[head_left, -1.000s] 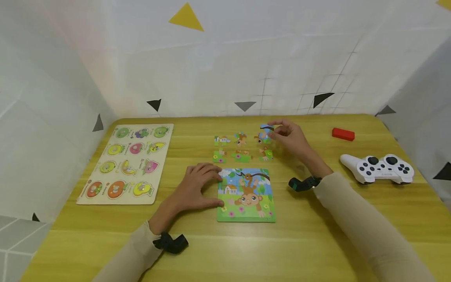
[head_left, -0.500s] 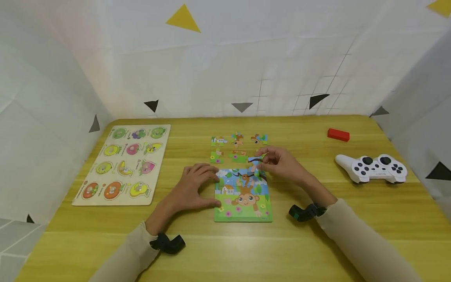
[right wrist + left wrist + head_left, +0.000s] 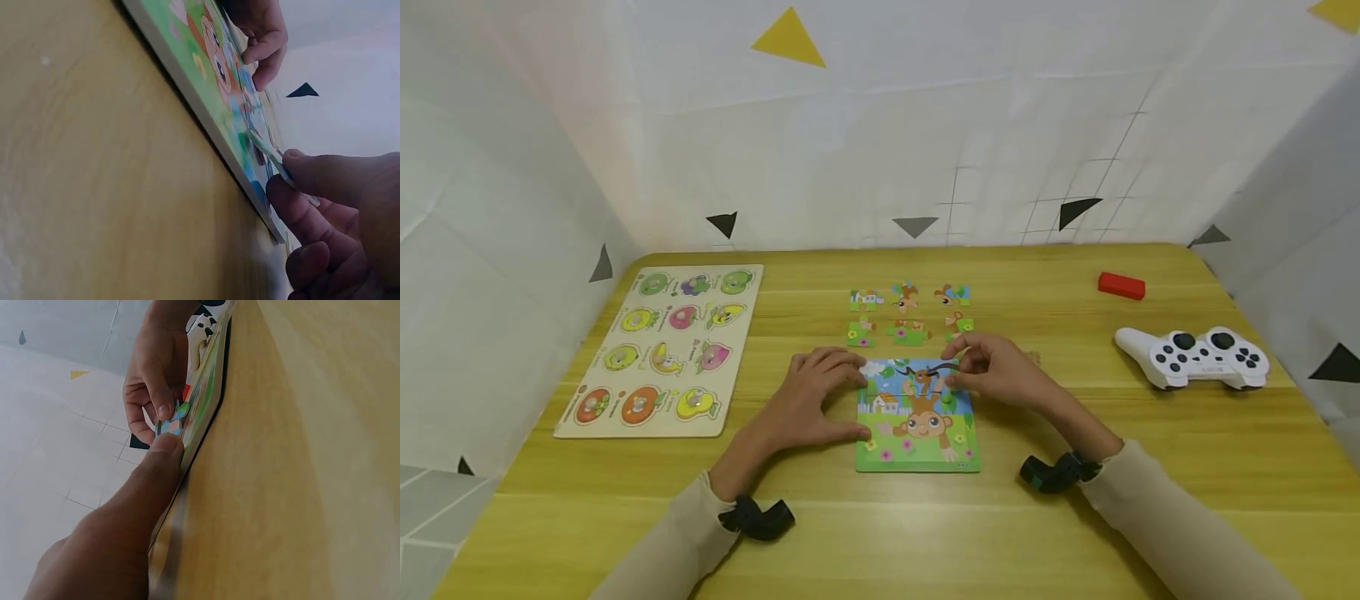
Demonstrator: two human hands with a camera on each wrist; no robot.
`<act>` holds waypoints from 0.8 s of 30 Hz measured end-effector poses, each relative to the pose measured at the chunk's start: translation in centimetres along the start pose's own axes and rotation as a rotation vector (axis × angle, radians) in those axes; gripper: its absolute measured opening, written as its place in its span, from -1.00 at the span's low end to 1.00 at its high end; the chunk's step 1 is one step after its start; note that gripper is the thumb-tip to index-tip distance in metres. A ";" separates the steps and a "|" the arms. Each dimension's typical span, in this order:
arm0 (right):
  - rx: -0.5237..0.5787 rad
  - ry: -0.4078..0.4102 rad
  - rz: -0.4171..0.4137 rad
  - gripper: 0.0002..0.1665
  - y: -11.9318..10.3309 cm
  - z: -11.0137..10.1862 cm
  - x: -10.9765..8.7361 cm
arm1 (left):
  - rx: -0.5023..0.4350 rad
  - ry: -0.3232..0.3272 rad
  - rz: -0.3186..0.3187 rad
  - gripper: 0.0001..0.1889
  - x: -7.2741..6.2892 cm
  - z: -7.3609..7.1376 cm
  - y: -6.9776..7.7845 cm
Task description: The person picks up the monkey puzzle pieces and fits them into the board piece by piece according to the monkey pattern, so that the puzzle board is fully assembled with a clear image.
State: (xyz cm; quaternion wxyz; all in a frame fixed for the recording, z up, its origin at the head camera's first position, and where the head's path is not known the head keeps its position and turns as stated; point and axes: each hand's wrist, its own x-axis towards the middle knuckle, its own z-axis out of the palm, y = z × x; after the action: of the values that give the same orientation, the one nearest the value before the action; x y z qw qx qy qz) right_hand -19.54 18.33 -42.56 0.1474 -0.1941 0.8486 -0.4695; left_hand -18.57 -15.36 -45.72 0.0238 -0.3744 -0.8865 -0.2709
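Note:
A square monkey puzzle board (image 3: 917,454) lies flat on the table in front of the person. The left hand (image 3: 811,404) rests along its left side, thumb on the edge and fingertips by the upper left corner. Between thumb and fingers the right hand (image 3: 1000,372) pinches a jigsaw piece (image 3: 269,149) with a branch on blue sky. That piece is over the board's upper right part, tilted, one end close to the surface in the right wrist view. Behind the board, several loose jigsaw pieces (image 3: 909,332) lie in two rows.
To the left lies a wooden fruit knob puzzle (image 3: 688,383). A white game controller (image 3: 1202,360) and a red block (image 3: 1122,286) are on the right side of the table (image 3: 917,542). Pale sheeting (image 3: 865,150) rises behind the table's far edge.
From behind the board, the right hand has brought the branch piece toward the person, onto the board's upper right part. The left hand has stayed at the board's left edge.

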 end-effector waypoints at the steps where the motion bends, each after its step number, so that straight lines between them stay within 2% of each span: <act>1: -0.012 0.002 -0.003 -0.69 -0.1 0.0 0.0 | 0.000 -0.003 -0.003 -0.37 0.0 0.0 0.0; 9: -0.118 -0.010 -0.015 -0.69 -0.6 -0.1 0.0 | 0.004 0.010 0.013 -0.36 0.0 0.0 0.1; 19: -0.198 -0.037 -0.043 -0.68 -1.0 -0.2 0.1 | 0.004 -0.004 -0.008 -0.36 0.0 -0.2 0.2; 24: -0.244 -0.022 -0.064 -0.67 -1.1 -0.2 0.1 | 0.004 -0.005 -0.009 -0.37 0.0 -0.2 0.2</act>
State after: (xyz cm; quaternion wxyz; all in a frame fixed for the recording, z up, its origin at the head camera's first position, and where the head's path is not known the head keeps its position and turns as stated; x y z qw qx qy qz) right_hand -19.55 17.94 -41.54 0.1172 -0.2428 0.8911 -0.3651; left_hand -18.43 -15.33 -45.46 0.0211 -0.3710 -0.8887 -0.2685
